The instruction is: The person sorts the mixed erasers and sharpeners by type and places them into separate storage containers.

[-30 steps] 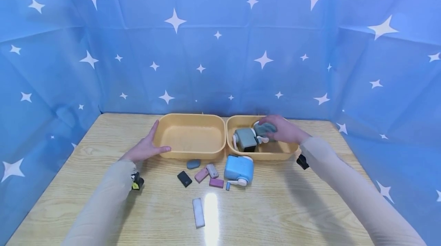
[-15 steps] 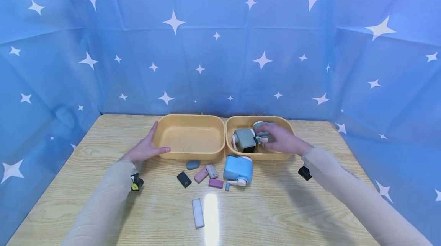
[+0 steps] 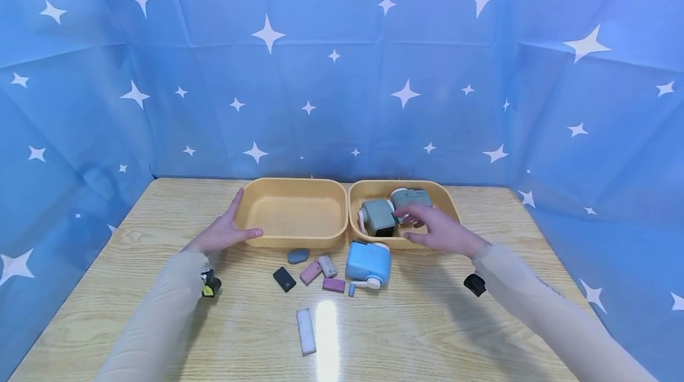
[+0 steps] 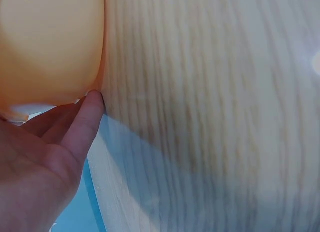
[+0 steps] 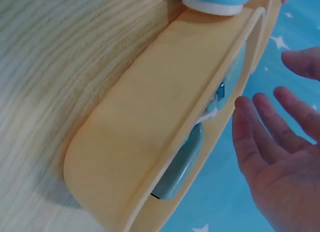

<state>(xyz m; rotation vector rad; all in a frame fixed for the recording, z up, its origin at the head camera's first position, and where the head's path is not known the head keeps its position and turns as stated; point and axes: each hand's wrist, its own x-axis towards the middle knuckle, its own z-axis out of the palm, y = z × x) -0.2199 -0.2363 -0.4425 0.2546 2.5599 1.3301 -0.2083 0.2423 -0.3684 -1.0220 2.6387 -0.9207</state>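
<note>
The left hand (image 3: 221, 233) has thumb and fingers spread against the left end of the tan left bin (image 3: 294, 212), touching it. The right hand (image 3: 440, 230), fingers parted and loosely bent, holds nothing above the right bin (image 3: 442, 196), where two grey-green cranked devices (image 3: 380, 214) lie side by side. On the desk (image 3: 427, 328), a blue cranked device (image 3: 369, 260) sits just before that bin, small blocks (image 3: 311, 272) to its left

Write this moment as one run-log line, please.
left hand: touching left tray | right hand: above right tray, holding nothing | right tray: two grey-green crank devices | blue crank device: on table
</note>
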